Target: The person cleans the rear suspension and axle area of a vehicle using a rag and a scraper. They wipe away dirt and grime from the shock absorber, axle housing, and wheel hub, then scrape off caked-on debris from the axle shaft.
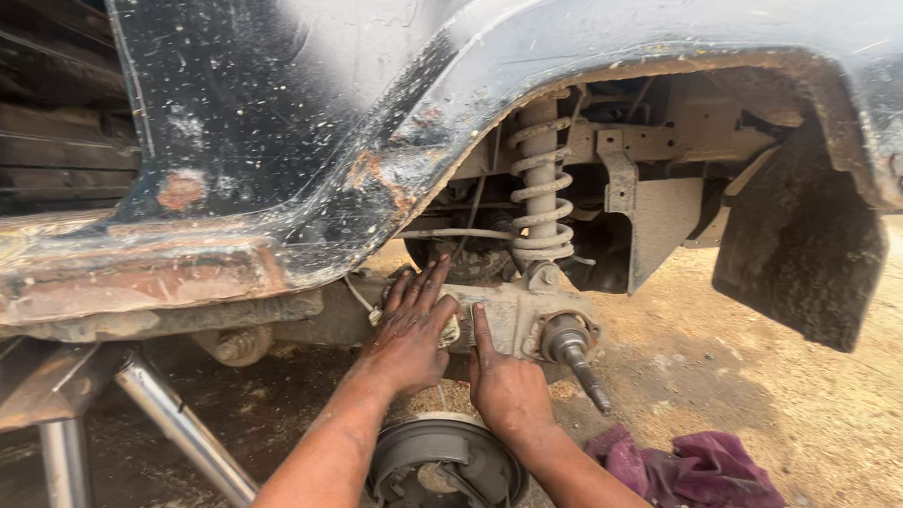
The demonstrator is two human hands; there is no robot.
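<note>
Nearest the camera, two grease-darkened forearms reach forward from the bottom edge over a round grey metal brake backing plate (446, 472) lying flat on the dirt, just below both wrists. To its right lies a crumpled purple rag (701, 473), and to the left slant the shiny steel legs of a support stand (182, 426) holding up the body. Just beyond, the left hand (411, 333) is open, fingers spread and pressed flat against the left part of a dusty grey metal axle arm (514, 312). The right hand (506, 382) is loosely curled below that arm, its forefinger stretched up and touching the arm's face; it grips nothing. A threaded stub spindle (578, 355) juts from the arm's right end, down and to the right, just beside the right hand and apart from it. Above the arm rises a dusty coil spring (541, 189) around a strut, inside the open wheel arch. A black mud flap (799, 242) hangs at the arch's right edge, with bare sandy ground beneath and to the right. Farthest, the scuffed black, rust-edged body panel (297, 119) spans the top.
</note>
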